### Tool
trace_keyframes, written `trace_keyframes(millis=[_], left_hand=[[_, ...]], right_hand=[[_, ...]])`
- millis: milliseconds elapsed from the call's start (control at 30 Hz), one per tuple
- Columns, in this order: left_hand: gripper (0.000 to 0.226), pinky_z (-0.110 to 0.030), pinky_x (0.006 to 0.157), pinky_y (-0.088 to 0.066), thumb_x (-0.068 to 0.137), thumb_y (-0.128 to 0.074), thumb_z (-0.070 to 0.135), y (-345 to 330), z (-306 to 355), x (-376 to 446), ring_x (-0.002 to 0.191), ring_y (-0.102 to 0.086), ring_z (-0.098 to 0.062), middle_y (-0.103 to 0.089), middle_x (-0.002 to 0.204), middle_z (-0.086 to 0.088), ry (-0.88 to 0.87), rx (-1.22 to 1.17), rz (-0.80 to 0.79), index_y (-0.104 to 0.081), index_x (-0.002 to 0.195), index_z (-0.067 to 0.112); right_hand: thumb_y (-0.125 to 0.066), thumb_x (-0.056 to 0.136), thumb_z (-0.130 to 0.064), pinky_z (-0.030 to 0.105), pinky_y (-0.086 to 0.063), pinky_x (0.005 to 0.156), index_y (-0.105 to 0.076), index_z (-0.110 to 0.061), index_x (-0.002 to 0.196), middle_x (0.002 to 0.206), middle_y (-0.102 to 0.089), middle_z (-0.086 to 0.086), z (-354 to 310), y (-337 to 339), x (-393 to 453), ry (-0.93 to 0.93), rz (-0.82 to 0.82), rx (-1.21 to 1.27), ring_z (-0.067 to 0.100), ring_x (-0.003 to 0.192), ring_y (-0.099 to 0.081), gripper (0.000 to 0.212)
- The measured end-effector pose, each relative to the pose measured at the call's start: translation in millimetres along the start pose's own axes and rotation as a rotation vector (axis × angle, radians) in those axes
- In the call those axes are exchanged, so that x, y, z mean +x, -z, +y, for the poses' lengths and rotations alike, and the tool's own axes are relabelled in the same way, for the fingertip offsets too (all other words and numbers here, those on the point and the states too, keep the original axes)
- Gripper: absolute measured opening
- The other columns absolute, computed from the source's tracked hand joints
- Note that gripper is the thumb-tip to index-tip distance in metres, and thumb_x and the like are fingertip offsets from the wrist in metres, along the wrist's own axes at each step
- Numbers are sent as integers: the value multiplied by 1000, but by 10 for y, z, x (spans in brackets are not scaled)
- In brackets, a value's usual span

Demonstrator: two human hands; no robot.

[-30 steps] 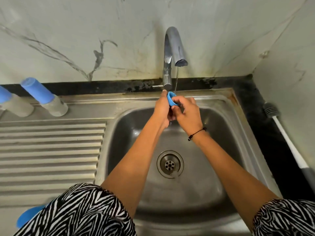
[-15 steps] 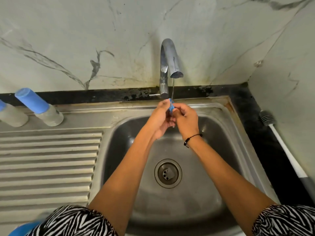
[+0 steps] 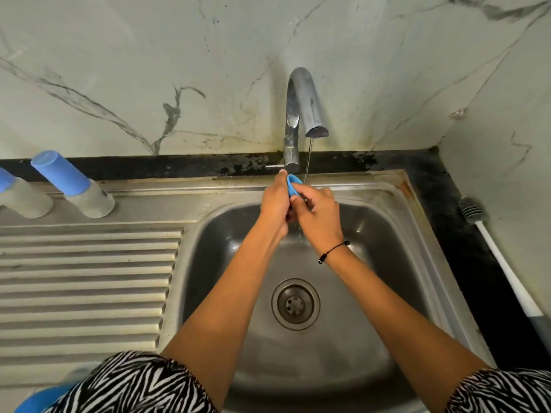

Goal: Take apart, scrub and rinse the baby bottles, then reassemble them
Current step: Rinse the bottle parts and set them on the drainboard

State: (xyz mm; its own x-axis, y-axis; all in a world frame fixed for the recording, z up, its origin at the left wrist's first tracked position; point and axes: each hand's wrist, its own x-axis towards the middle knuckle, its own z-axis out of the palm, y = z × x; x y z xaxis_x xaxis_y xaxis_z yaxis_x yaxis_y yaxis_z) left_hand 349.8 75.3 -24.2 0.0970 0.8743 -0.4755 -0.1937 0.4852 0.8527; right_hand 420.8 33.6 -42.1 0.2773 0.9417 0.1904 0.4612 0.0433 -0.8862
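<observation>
A small blue bottle part (image 3: pixel 293 184) is held between both hands at the back of the steel sink (image 3: pixel 387 234). My left hand (image 3: pixel 275 201) grips it from the left and my right hand (image 3: pixel 319 213) pinches it from the right. A thin stream of water (image 3: pixel 308 158) falls from the chrome tap (image 3: pixel 301 114) just beside the part. Two frosted baby bottles with blue caps, one (image 3: pixel 71 186) and another (image 3: pixel 18 193), stand on the ledge at far left. Most of the blue part is hidden by my fingers.
A ribbed steel drainboard (image 3: pixel 86 281) lies left of the basin, whose drain (image 3: pixel 295 304) sits in the middle. A bottle brush with a white handle (image 3: pixel 501 263) lies on the black counter at right. Something blue (image 3: pixel 38 397) shows at the bottom left edge.
The blue part has turned in my hands under the stream, showing more of its rim than half a second ago. My hands stay under the tap; the view has tilted upward.
</observation>
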Motion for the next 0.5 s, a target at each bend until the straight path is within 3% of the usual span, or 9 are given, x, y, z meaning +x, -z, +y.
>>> trace_keyframes(millis=[67, 167, 233, 300, 367, 433, 500], left_hand=[[43, -19, 43, -37, 99, -36, 46, 21, 28, -3, 39, -43, -8, -52, 48, 1, 62, 70, -28, -56, 80, 14], [26, -30, 64, -49, 100, -40, 34, 23, -45, -29, 68, -55, -14, -61, 80, -7, 7, -33, -210, -54, 108, 13], [21, -28, 53, -44, 100, -44, 32, 31, -92, -17, 58, -51, -13, -56, 75, -8, -30, -51, -214, -55, 97, 14], [38, -21, 42, -32, 99, -40, 43, 29, -65, -19, 41, -39, -11, -47, 57, -5, 42, -20, -95, -55, 81, 13], [44, -22, 46, -39, 100, -33, 46, 43, -52, -20, 46, -45, -12, -52, 58, -4, 89, -24, -69, -55, 81, 14], [33, -28, 62, -48, 102, -33, 40, 44, -71, -32, 69, -57, -14, -60, 78, -6, 32, -53, -163, -55, 96, 16], [26, -29, 68, -44, 101, -38, 34, 40, -117, -37, 76, -55, -16, -59, 81, -5, -51, -69, -195, -56, 98, 16]], right_hand=[[-56, 89, -3, 5, -37, 76, -68, -12, 112, 88, -61, 8, 16, 39, -22, 11, -3, -25, 13, 87, -45, 28], [-55, 88, -1, 24, -50, 71, -71, -12, 99, 82, -67, 8, 25, 82, 53, -90, 86, 103, 15, 77, -58, 23], [-56, 89, -6, 25, -49, 71, -71, -15, 100, 82, -68, 5, -9, 101, 61, -80, 83, 88, 14, 77, -60, 20], [-58, 90, -11, 16, -45, 76, -70, -16, 106, 80, -62, -6, -19, 107, 30, 12, -15, 7, 15, 87, -55, 21], [-57, 90, -10, 13, -41, 79, -69, -14, 110, 84, -59, -8, 6, 93, -16, 29, -67, -82, 15, 93, -49, 24], [-57, 89, -12, 30, -49, 81, -71, -14, 102, 85, -67, 2, 59, 59, 9, -62, 2, -31, 21, 87, -56, 19], [-57, 88, -19, 42, -52, 77, -71, -16, 95, 80, -69, 3, 41, 29, 6, -102, 56, 33, 25, 80, -60, 16]])
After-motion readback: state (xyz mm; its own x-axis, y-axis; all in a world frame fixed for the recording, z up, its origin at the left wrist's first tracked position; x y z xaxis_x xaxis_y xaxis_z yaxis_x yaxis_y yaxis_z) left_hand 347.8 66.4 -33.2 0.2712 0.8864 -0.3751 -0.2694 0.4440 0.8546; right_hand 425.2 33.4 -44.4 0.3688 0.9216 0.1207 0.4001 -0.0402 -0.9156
